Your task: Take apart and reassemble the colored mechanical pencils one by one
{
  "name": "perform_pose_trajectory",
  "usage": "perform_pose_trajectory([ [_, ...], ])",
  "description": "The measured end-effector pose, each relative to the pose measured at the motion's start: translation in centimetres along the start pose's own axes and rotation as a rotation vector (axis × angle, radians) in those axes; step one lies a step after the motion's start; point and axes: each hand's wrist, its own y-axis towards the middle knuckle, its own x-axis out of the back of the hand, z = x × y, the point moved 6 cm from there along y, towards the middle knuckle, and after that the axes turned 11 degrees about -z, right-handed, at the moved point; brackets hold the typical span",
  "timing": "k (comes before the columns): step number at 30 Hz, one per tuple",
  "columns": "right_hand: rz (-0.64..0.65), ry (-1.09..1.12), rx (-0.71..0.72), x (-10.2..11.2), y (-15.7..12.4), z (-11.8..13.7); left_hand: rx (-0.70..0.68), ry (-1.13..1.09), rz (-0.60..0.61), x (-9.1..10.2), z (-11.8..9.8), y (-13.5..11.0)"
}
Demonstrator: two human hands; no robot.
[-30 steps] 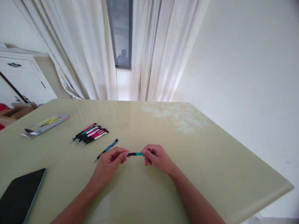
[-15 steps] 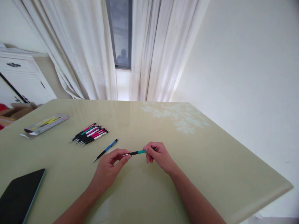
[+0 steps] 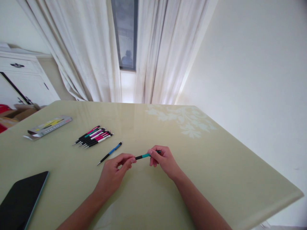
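Note:
Both hands hold one teal and black click pen (image 3: 145, 156) level above the table, its tip pointing left. My left hand (image 3: 112, 172) pinches the tip end between thumb and fingers, so the metal tip is hidden. Around the clip end, my right hand (image 3: 162, 159) is closed, thumb on the teal barrel. A blue and black pen (image 3: 109, 153) lies on the table just beyond my left hand. Farther back, several pens (image 3: 93, 137) in pink, teal, purple and white with black grips lie side by side in a slanted row.
An opened grey and yellow pen box (image 3: 49, 126) lies at the back left of the pale green table (image 3: 216, 179). A dark flat tablet-like device (image 3: 22, 199) rests at the near left. Curtains (image 3: 83, 48) hang behind the table, and a white wall (image 3: 251, 80) runs along the right.
My left fingers have closed farther over the pen's tip, which showed before and is now covered. My right hand keeps its grip on the clip end. The view has shifted slightly.

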Motion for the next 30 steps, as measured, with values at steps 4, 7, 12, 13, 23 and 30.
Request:
perform_pose_trajectory([
  [4,-0.044,0.035,-0.023,0.1,0.0,0.2,-0.082,-0.013,-0.031,0.0,-0.3,-0.2],
  [7,-0.063,0.047,-0.021,0.1,0.0,0.4,-0.07,-0.014,-0.033,0.1,-0.4,-0.1],
  [12,-0.052,0.058,0.01,0.2,0.0,0.4,0.024,-0.002,0.049,-0.3,-0.4,0.1],
  [13,-0.049,0.056,0.016,0.2,0.1,0.4,0.016,0.005,0.054,-0.3,-0.5,0.1],
  [23,0.0,-0.08,0.033,-0.3,-0.6,0.8,-0.138,0.076,-0.058,0.2,-1.0,-0.4],
  [30,0.02,0.16,-0.016,-1.5,-0.6,-0.2,-0.166,0.153,-0.063,0.5,-0.6,0.1],
])
